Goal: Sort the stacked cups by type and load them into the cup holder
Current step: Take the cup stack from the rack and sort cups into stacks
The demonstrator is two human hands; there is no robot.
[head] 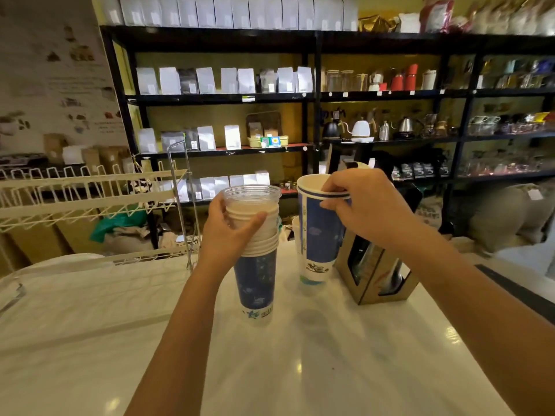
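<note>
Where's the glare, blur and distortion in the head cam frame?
Head view: ceiling-light glare spots on the white counter; motion blur smears the top-right shelf goods; wide-angle bowing bends the black shelving and wire rack; both hands and cups stay fairly sharp.

Plenty of bare counter (300, 370) below and nearer than the fingers. Just right of the right-hand fingers (333, 187) a cardboard carrier box (372, 274) blocks; left of the left-hand fingers (258, 219) there's a wire rack (90, 199).
</note>
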